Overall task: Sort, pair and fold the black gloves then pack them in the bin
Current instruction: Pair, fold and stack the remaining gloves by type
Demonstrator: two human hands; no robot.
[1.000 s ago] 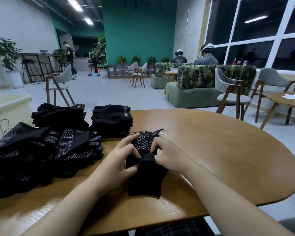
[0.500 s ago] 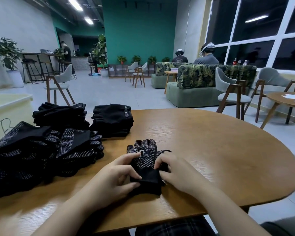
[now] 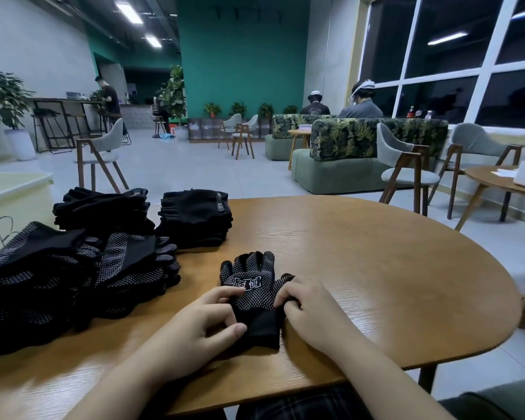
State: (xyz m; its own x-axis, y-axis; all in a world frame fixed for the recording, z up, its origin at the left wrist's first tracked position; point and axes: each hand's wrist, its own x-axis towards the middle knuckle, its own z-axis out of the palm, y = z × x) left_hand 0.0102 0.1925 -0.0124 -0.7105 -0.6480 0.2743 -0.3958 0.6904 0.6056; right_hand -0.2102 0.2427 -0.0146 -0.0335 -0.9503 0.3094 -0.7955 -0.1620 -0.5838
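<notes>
**Q:** So where do the gloves stand right now?

**A:** One dotted black glove [image 3: 250,291], possibly a pair laid together, lies flat on the round wooden worktop [image 3: 376,268], palm side up, its finger end pointing away from the person. The left hand [image 3: 206,325] pinches the glove's left edge near the cuff, with curled fingers [image 3: 225,297] on the cloth. The right hand [image 3: 308,310] grips the opposite edge, its fingers also curled onto the fabric.

**Q:** Has it been folded?

**A:** Not yet, I judge; it lies at full length. Whether there is one glove or two stacked there, I cannot tell.

**Q:** What is already done?

**A:** Beyond the left-hand fingers sit two neat stacks of plain black gloves [image 3: 196,218], which look sorted and folded. Left of those fingers, closer to the person, lie heaps of dotted gloves [image 3: 73,277], piled more loosely.

**Q:** And the bin?

**A:** A pale container [image 3: 15,189], probably the bin, stands at the far left, well apart from both hands. Its inside is hidden, so I cannot see any gloves packed. By my judgement, sorting is well along, folding is partly done and packing remains.
</notes>
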